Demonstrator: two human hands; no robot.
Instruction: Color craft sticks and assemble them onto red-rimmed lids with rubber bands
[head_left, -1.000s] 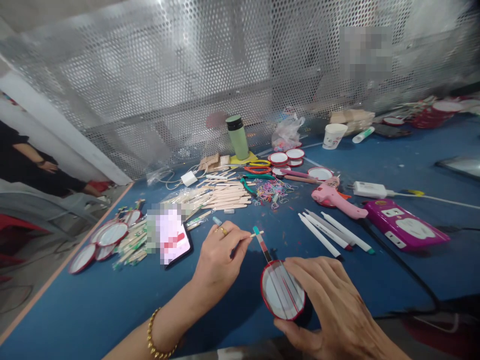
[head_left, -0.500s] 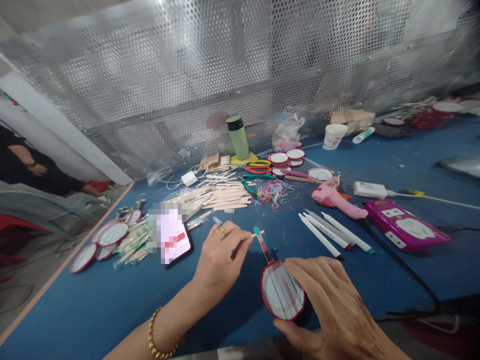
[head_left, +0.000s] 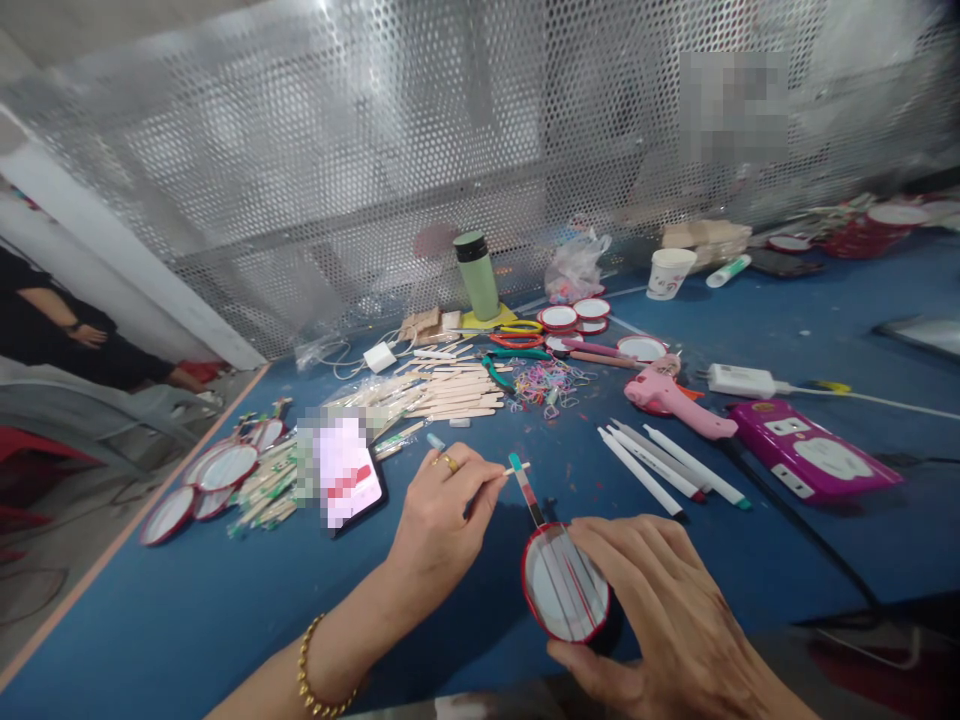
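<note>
a person's right hand [head_left: 675, 610] grips a red-rimmed round piece [head_left: 566, 583] on a blue tabletop [head_left: 442, 645], fingers on the upper rim and thumb at the lower one. with that piece as the centre of the clock, its coloured strip [head_left: 528, 493] juts out at 11 o'clock. the left hand [head_left: 439, 505], at 10 o'clock, pinches a short pale stick [head_left: 523, 467] that lies across the strip near its teal tip.

the small stick could skew or drop if the left fingertips slacken, since so little of it shows past them. a tilt of the round piece under an uneven right-hand hold could swing the strip out of line, and hard pressure on the narrow strip might bend it. a forearm swept toward 3 o'clock could snag the black cable [head_left: 802, 535] and perhaps tug the pink glue gun [head_left: 679, 400], at 1 o'clock.

the table's near edge runs close by at 6 o'clock, leaving little margin on that side. the phone [head_left: 349, 480] bounds the left hand at 10 o'clock, while the white marker pens [head_left: 645, 470] lie at 1 o'clock, near the right fingers. bare blue surface opens between strip and pens, and a broader stretch spreads at 9 o'clock, beyond the left forearm; at 12 o'clock, loose rubber bands [head_left: 551, 385] limit the reach.
</note>
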